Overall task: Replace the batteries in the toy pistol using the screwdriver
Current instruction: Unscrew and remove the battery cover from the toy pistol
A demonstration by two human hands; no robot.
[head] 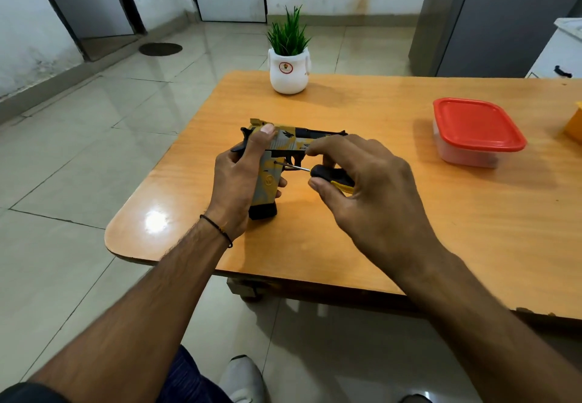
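Note:
A yellow, grey and black toy pistol point(285, 146) stands upright over the wooden table point(393, 229), its barrel pointing right and its black magazine base resting on the tabletop. My left hand point(239, 182) grips its handle from the left, thumb up on the slide. My right hand point(365, 194) holds a small screwdriver point(330, 177) with a black and yellow handle. Its thin metal shaft points left, and the tip touches the side of the grip just below the trigger guard.
A white pot with a green plant point(289, 65) stands at the table's far edge. A clear box with a red lid point(477, 131) sits at the right, a yellow object point(574, 122) beyond it. The table's left edge and tiled floor lie close by.

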